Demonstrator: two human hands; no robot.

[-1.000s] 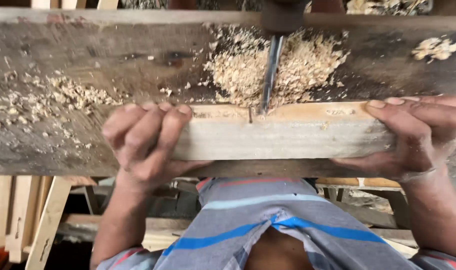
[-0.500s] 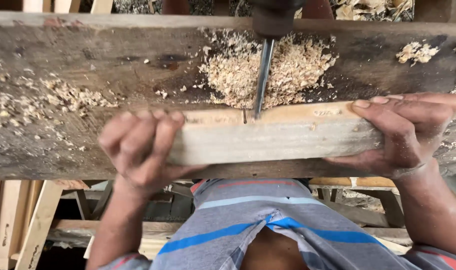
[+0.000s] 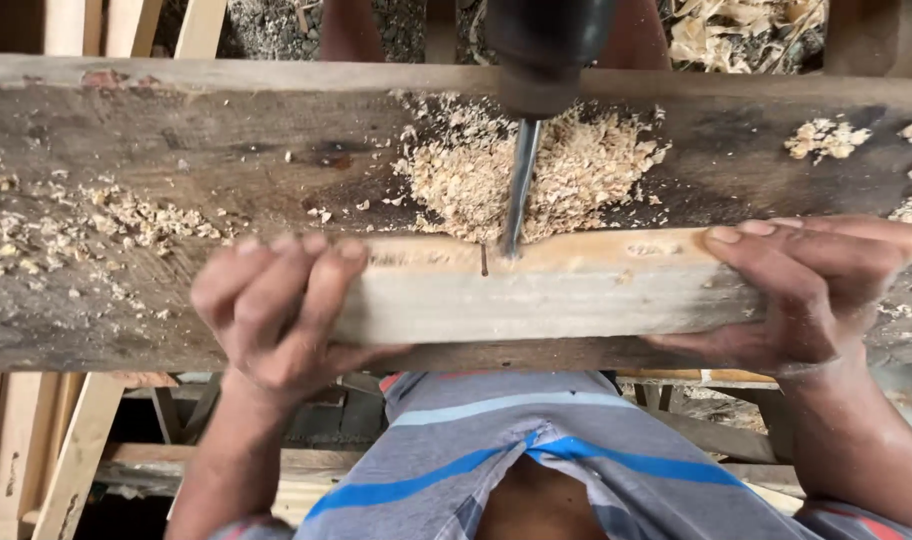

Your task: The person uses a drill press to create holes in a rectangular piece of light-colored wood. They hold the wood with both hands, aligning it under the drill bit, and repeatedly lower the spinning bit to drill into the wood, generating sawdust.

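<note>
No packages, labels, signs, screens.

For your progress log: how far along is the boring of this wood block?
Done: a heap of shavings lies on the bench. In hand: the left hand and right hand grip the block against the bit, which meets its far edge. Left: depth cannot be told.

Pale wood block (image 3: 546,290) lies flat against drill bit (image 3: 517,195).

Pale, smooth wooden block (image 3: 546,295) on rough, weathered plank (image 3: 176,150); glossy metal drill bit (image 3: 519,185).
</note>
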